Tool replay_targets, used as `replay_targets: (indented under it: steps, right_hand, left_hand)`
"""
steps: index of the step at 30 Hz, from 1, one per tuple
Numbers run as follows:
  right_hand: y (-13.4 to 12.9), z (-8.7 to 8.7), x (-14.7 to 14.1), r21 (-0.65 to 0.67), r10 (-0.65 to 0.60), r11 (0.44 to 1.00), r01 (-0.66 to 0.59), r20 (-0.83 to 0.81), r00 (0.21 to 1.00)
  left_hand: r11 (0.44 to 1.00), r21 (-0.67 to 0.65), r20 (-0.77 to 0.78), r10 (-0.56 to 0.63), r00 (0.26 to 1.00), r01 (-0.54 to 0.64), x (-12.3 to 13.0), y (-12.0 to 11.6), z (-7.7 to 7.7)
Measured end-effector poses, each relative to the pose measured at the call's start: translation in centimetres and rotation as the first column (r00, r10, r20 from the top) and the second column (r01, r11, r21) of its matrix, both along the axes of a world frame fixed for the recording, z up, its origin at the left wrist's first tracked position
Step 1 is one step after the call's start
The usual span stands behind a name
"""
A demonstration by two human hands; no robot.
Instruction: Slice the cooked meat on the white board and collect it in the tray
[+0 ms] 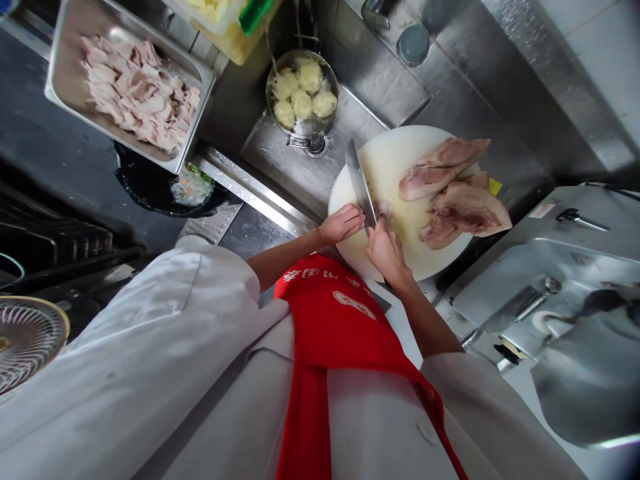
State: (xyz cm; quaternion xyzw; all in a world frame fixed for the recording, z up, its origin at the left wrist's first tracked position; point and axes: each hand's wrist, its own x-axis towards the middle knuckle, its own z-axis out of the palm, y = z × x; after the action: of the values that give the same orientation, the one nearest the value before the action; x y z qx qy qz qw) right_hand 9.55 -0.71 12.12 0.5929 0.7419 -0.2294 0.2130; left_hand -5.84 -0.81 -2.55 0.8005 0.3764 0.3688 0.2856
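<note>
Head view, and from where I stand the work is all on the round white cutting board [390, 152], which overlaps the near right part of the metal sink [360, 127]. The right hand [386, 250] has its grip closed around the handle of a broad knife [359, 179], the blade slanting up and to the left across the board's left side. The left hand [343, 225] is at the board's near left edge, fingers curled and tips right by the blade; I can't tell whether its grip has hold of anything. A small dark scrap of meat [383, 211] lies just right of the blade. Farther right on the board are two big pieces of raw meat, the upper piece [440, 170] and the lower piece [473, 208], lying against each other. Over in the sink, a pot [300, 137] holds pale peeled rounds [301, 104]. Well to the left, a deep steel pan [67, 67] is heaped with thin meat slices [140, 93]. A metal machine [575, 400] stands at the right.
</note>
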Motion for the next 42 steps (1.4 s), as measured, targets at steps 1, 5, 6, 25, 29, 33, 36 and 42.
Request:
replay_targets:
  steps: [1,5,6,25,29,33,36,42]
  right_hand:
    - [0.8,-0.4,-0.6,0.025,0.000,1.000,0.001,-0.022,1.000]
    - [1.5,0.3,0.2,0.042,0.015,0.999,-0.013,-0.050,0.999]
    - [0.9,0.9,0.9,0.023,0.016,1.000,-0.015,-0.033,0.999]
    - [0.5,0.2,-0.1,0.035,-0.042,0.999,0.042,-0.015,0.999]
    - [-2.0,2.7,1.2,-0.035,-0.031,0.999,0.033,0.058,0.998]
    - [-3.1,2.7,1.3,-0.076,-0.010,0.997,0.017,0.095,0.995]
    - [-1.6,0.8,-0.2,-0.039,-0.003,0.999,0.005,0.044,0.999]
    - [0.4,0.4,-0.8,0.029,-0.005,1.000,0.005,0.014,1.000]
  left_hand:
    - [1.000,0.013,-0.002,0.001,1.000,-0.001,0.0,0.0,0.0]
    - [0.999,0.038,-0.006,0.006,1.000,-0.006,0.0,0.1,0.2]
    - [0.999,0.032,-0.008,0.007,1.000,-0.006,0.0,0.1,0.2]
    - [0.999,-0.047,0.041,0.009,0.999,-0.007,-0.8,-0.6,0.2]
    - [0.998,-0.066,-0.003,-0.010,1.000,0.010,-0.7,-0.6,0.2]
    - [0.999,-0.041,0.002,-0.001,1.000,0.001,-0.7,-0.5,0.4]
    - [1.000,-0.026,0.014,0.000,1.000,0.000,-0.7,-0.5,0.3]
    - [1.000,-0.025,0.010,-0.010,1.000,0.010,-0.9,-0.6,0.0]
